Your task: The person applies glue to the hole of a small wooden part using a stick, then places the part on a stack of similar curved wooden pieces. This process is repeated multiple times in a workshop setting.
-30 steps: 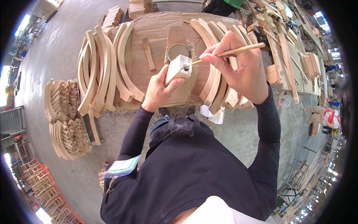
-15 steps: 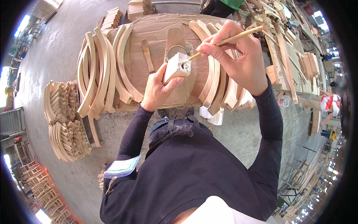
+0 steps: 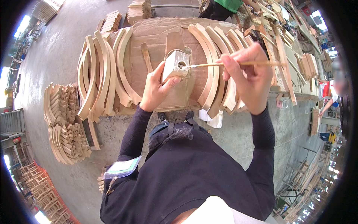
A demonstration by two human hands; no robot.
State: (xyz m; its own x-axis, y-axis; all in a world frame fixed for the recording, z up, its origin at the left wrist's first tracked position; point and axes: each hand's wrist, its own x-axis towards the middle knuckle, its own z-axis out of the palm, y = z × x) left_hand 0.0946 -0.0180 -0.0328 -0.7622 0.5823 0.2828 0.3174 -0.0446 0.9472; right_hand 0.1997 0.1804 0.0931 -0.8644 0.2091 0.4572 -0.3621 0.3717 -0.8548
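Observation:
My left hand is wrapped round a small white box, smeared and whitish, with a round hole in the end facing right. In my right hand is a thin wooden stick, pinched between thumb and fingers. It lies nearly level, and its white-coated tip is at the rim of the hole. Whether the tip goes inside, I cannot tell. Both hands are above a cardboard-covered table. A flat wooden strip lies left of the box.
Curved wooden pieces lie at the table's left and right. Stacks of cut wood stand on the floor at left. At the far edge is a person in green; another person is at far right. A workbench holds more wood.
My right hand has moved down and to the right, and the stick has swung from slanted to nearly level. My left hand still holds the box in about the same place.

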